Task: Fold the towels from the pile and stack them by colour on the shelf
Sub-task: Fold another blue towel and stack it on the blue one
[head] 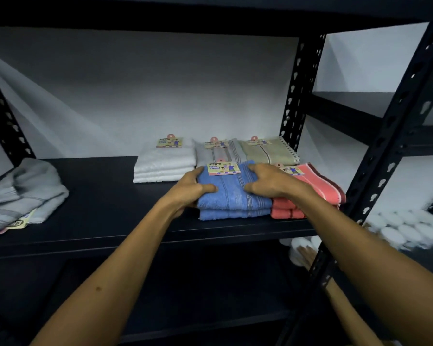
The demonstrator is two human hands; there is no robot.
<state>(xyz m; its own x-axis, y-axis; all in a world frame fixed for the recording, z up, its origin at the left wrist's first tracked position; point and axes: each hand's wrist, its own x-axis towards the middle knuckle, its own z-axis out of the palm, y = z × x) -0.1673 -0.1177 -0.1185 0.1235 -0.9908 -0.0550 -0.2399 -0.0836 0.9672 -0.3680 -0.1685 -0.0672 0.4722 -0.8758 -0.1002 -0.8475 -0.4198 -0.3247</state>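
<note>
A folded blue towel lies on top of another blue one on the black shelf. My left hand grips its left edge, thumb on top and fingers curled beneath. My right hand rests on its right side with the fingers spread flat. Beside it on the right is a coral stack. Behind stand a white stack, a grey striped towel and a beige one. An unfolded pile of grey towels sits at the shelf's far left.
A black perforated upright rises close to my right arm, and another stands behind the beige towel. A lower shelf runs beneath. White rolled items lie on a surface to the right. Between the pile and the stacks the shelf top is bare.
</note>
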